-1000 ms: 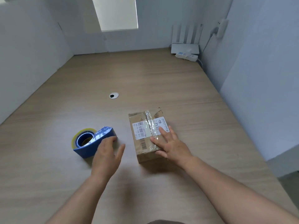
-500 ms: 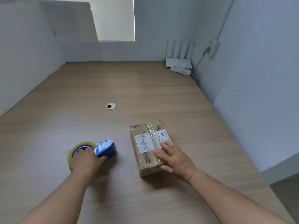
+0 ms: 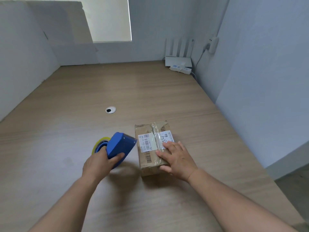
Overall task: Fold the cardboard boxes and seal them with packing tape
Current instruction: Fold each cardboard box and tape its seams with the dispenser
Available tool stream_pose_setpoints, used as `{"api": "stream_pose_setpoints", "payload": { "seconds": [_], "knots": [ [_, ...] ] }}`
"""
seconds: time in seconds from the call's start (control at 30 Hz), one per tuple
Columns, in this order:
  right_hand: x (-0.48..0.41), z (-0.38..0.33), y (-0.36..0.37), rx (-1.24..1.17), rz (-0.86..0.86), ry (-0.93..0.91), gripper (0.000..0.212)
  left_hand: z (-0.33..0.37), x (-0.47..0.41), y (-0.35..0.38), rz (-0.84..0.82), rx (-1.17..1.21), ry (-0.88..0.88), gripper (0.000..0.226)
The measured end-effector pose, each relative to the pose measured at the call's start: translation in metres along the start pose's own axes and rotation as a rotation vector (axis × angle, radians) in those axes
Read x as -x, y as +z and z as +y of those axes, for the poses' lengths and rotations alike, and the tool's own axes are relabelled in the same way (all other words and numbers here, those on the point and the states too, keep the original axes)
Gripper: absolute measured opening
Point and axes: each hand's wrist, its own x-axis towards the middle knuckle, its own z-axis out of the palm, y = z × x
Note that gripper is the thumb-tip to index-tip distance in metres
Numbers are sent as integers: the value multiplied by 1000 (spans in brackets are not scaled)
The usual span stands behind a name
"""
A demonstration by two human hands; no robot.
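Small cardboard box (image 3: 151, 148): likely light, stiff, slides easily; right hand (image 3: 178, 159) presses flat-fingered. Left hand (image 3: 100, 163) grips tape dispenser (image 3: 119, 147).

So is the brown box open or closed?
Closed. The box has its top flaps lying flat, clear tape runs along the seam, and the right hand rests flat on top.

Bare left hand (image 3: 100, 162), bare right hand (image 3: 178, 158) — both forearms (image 3: 71, 203) uncovered to the lower edge.

Taped brown box (image 3: 150, 148) flat on table; blue tape dispenser (image 3: 119, 147) just left.
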Motion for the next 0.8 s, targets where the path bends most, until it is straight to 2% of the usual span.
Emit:
{"api": "stream_pose_setpoints", "payload": {
  "seconds": [0.13, 0.37, 0.43, 0.5, 0.6, 0.67, 0.73, 0.8],
  "knots": [
    [-2, 1, -2, 0, -36, 14, 60, 13, 6, -26, -60, 417, 42, 33],
    [-5, 3, -11, -58, -91, 19, 62, 43, 35, -42, -277, 643, 267, 34],
    [-3, 5, -21, -233, -97, 67, 58, 45, 43, -43, -326, 656, 318, 36],
    [0, 7, -36, -481, 8, 171, 48, 44, 50, -44, -368, 621, 363, 36],
    [5, 2, -64, -1048, 198, 288, 27, 45, 58, -43, -383, 583, 388, 32],
    [7, -7, -85, -1344, 181, 230, 27, 48, 61, -42, -401, 572, 398, 30],
    [6, -14, -101, -1379, 82, 148, 36, 51, 63, -41, -421, 554, 411, 29],
    [3, -20, -108, -1310, 34, 121, 31, 53, 64, -42, -435, 550, 418, 28]
  ]
}}
